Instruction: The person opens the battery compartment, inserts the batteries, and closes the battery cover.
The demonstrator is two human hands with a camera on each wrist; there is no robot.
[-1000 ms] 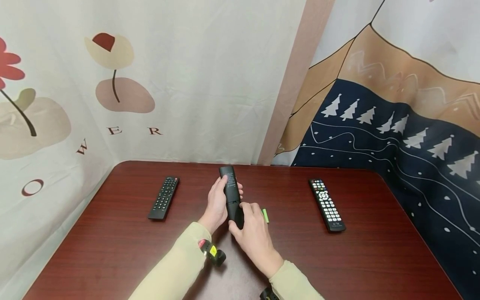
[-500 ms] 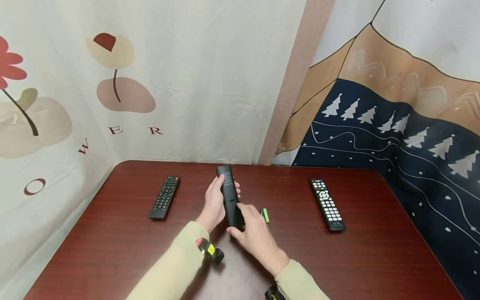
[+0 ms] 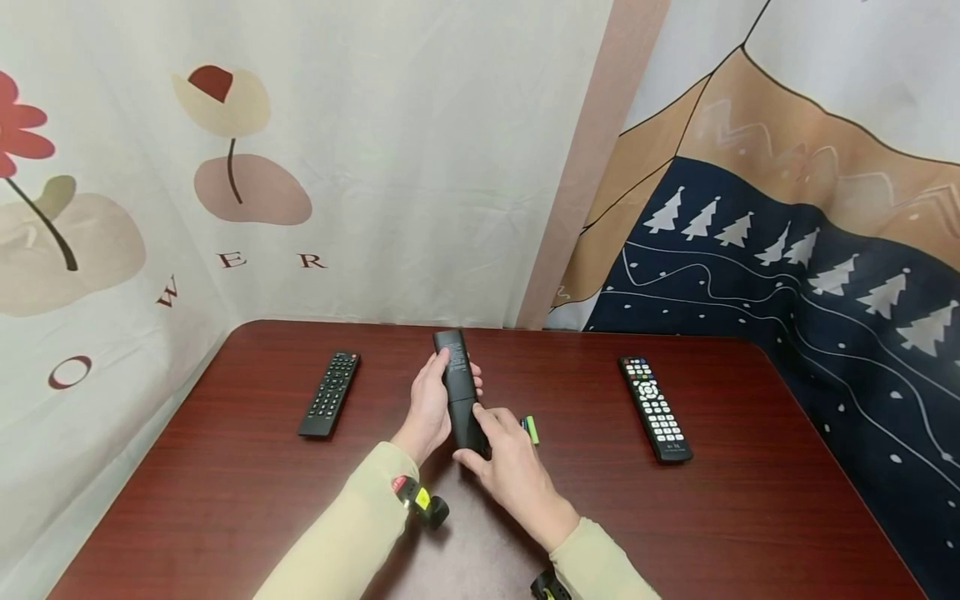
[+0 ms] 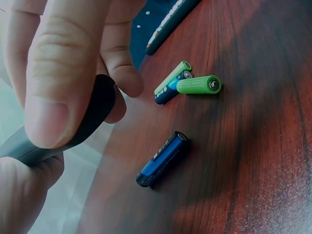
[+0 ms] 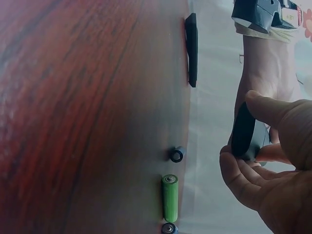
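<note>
A black remote control (image 3: 454,367) is held tilted above the table with its printed back facing up. A seam crosses that back, marking off the cover at the near end. My left hand (image 3: 427,404) grips the remote from the left, thumb along its edge and fingers wrapped underneath. At the near end, my right hand (image 3: 517,467) pinches the remote between thumb and fingers; the right wrist view shows the remote's end (image 5: 243,131) between them. Below, a blue-and-black battery (image 4: 162,158) lies apart from a small group with a green battery (image 4: 199,86).
On the red-brown table (image 3: 225,500), a black remote with dark buttons (image 3: 330,396) lies to the left. A remote with white buttons (image 3: 655,410) lies to the right. A printed curtain (image 3: 420,167) hangs behind the table's far edge.
Both hands and the remote have shifted slightly left, uncovering more of the batteries beside the right hand. The notch at the back's seam has given way to a thin line.
</note>
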